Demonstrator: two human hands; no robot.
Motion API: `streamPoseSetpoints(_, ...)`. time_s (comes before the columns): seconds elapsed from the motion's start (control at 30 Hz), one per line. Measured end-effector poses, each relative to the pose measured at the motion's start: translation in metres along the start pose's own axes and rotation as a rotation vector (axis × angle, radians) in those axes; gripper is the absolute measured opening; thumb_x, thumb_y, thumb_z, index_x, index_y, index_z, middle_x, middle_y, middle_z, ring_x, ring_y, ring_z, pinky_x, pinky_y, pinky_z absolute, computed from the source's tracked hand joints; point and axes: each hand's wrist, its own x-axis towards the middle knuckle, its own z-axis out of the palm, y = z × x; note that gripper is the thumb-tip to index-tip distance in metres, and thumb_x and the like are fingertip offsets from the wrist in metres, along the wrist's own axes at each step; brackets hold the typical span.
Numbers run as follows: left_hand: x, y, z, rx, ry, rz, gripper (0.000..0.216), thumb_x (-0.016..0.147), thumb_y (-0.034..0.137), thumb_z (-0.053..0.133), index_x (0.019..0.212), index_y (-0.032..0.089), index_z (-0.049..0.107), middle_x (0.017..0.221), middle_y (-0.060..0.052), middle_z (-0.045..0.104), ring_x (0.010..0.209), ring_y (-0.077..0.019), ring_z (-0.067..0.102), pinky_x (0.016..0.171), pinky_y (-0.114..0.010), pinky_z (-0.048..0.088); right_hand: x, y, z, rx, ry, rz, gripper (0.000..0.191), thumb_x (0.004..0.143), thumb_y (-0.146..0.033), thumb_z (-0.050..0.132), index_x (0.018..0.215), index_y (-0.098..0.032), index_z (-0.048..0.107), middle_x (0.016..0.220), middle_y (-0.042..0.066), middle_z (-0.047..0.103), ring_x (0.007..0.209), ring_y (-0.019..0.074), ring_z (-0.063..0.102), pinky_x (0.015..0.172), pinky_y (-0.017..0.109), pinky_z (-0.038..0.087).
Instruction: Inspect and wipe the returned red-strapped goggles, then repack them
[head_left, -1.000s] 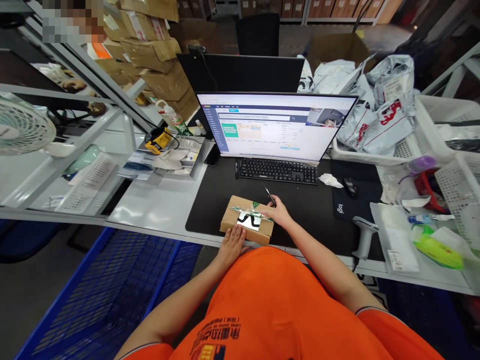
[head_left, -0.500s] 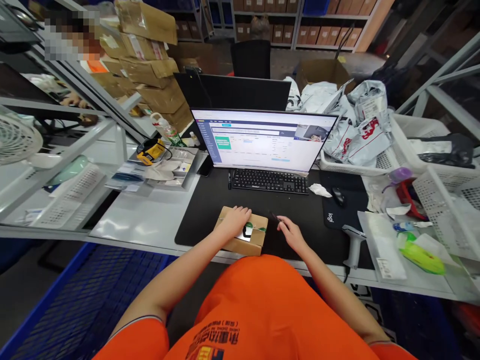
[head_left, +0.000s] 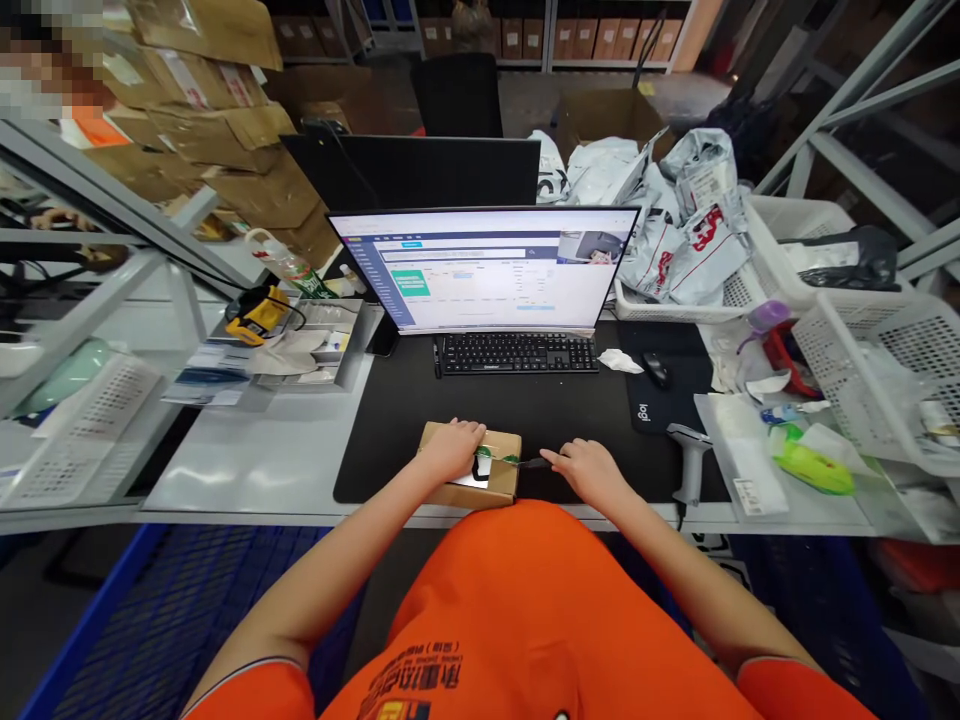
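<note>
A small brown cardboard box [head_left: 499, 482] lies at the near edge of the black desk mat, with green-printed clear tape and a white label on top. My left hand [head_left: 453, 448] rests across its top, fingertips at the far edge, holding it down. My right hand [head_left: 589, 466], just right of the box, is closed around a slim dark knife [head_left: 534, 463]. The knife points left, its tip at the taped right edge of the box; whether it has gone in cannot be made out. Part of the label is hidden under my left hand.
Behind the box are a keyboard [head_left: 517, 354] and a lit monitor [head_left: 480, 275]. A mouse [head_left: 655, 370] and a barcode scanner [head_left: 688, 465] lie to the right, near white baskets [head_left: 877, 370] and plastic mailing bags [head_left: 705, 250]. A yellow-black device [head_left: 259, 314] stands left.
My right hand has brought the knife down and left to the box's right edge, turning its tip toward the tape. My left hand stays on the box. The view has shifted right.
</note>
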Motion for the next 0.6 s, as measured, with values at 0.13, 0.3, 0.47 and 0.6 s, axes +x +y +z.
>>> streamPoseSetpoints(0.13, -0.007, 0.001, -0.003, -0.031, -0.019, 0.004, 0.042, 0.078, 0.013, 0.052, 0.119, 0.015, 0.061, 0.114, -0.015, 0.069, 0.105, -0.0294, 0.066, 0.094, -0.042, 0.051, 0.004, 0.011, -0.002, -0.018, 0.004, -0.042, 0.036, 0.099, -0.025, 0.057, 0.134, -0.032, 0.063, 0.092, 0.006, 0.068, 0.085, 0.0191, 0.055, 0.070, 0.032, 0.030)
streamPoseSetpoints(0.3, -0.019, 0.000, -0.005, -0.072, -0.038, 0.009, 0.045, 0.079, 0.019, 0.054, 0.124, 0.014, 0.061, 0.119, -0.015, 0.069, 0.108, -0.0296, 0.065, 0.092, -0.039, 0.052, 0.008, 0.031, -0.007, -0.008, 0.052, 0.029, 0.037, 0.098, -0.019, 0.055, 0.131, -0.032, 0.065, 0.089, 0.006, 0.069, 0.085, 0.0192, 0.055, 0.071, 0.033, 0.029)
streamPoseSetpoints(0.47, -0.034, -0.009, -0.005, -0.128, -0.056, -0.023, 0.044, 0.080, 0.018, 0.051, 0.122, 0.016, 0.064, 0.120, -0.013, 0.070, 0.108, -0.0284, 0.067, 0.093, -0.037, 0.051, -0.004, 0.061, -0.017, 0.027, 0.139, 0.170, 0.038, 0.103, -0.029, 0.046, 0.137, -0.028, 0.060, 0.097, 0.008, 0.070, 0.087, 0.0213, 0.057, 0.071, 0.033, 0.032)
streamPoseSetpoints(0.6, -0.045, -0.016, -0.006, -0.184, -0.082, -0.077, 0.036, 0.079, 0.018, 0.051, 0.110, 0.021, 0.069, 0.110, -0.009, 0.074, 0.103, -0.0268, 0.069, 0.090, -0.034, 0.050, -0.014, 0.054, -0.009, 0.131, 0.110, 0.132, 0.037, 0.103, -0.032, 0.045, 0.136, -0.029, 0.061, 0.099, 0.006, 0.071, 0.090, 0.0211, 0.060, 0.074, 0.032, 0.039)
